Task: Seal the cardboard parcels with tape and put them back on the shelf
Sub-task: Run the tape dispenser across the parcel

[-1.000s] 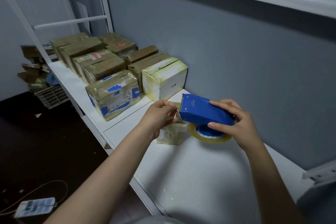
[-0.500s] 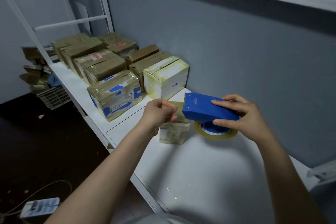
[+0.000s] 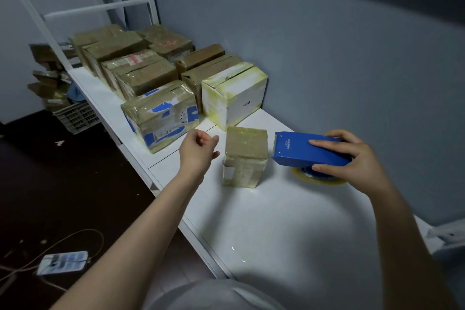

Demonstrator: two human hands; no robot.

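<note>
A small taped cardboard parcel stands upright on the white shelf. To its right, my right hand grips a blue tape dispenser, toothed end pointing at the parcel and a short gap away. The yellowish tape roll shows under the dispenser, just above the shelf. My left hand hovers left of the parcel, not touching it, with fingers loosely curled and nothing visible in them.
Several taped parcels fill the shelf's far left, the nearest being a blue-marked one and a white box. A grey wall runs behind. On the dark floor lie a plastic crate and a device with cables.
My left hand has let go at the dispenser's toothed end and drawn back to the left. The dispenser has shifted right, leaving the small parcel's top uncovered.
</note>
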